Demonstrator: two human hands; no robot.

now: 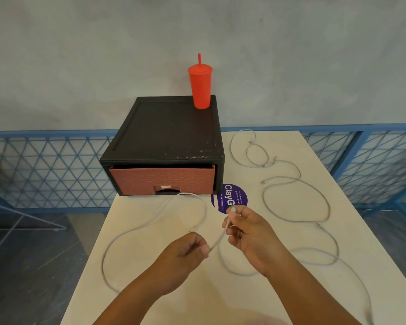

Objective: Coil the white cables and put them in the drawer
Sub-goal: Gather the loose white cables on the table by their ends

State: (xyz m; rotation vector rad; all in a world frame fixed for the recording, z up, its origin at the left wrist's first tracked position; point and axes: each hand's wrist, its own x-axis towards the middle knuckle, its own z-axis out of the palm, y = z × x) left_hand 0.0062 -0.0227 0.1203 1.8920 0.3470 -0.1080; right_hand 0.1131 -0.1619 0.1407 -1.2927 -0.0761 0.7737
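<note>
A short straight stretch of white cable [217, 240] ran taut between the two hands above the cream table [164, 289]. The right hand [246, 233] pinched its upper end between thumb and fingertips, the plug tip poking out just above the thumb, over the edge of a purple round sticker [230, 197]. The left hand [188, 254], lower and nearer the camera, was closed in a loose fist around the cable's lower part, knuckles up. Both forearms reached in from the bottom edge, converging toward the middle. From the left fist the cable swept out in a wide loop across the table's left side, arching up near the closed red-brown drawer [162, 180] of the black box [167, 130]. More white cables [298, 198] lay uncoiled on the right of the table, well apart from the drawer. A red tumbler [201, 89] stood on the box.
</note>
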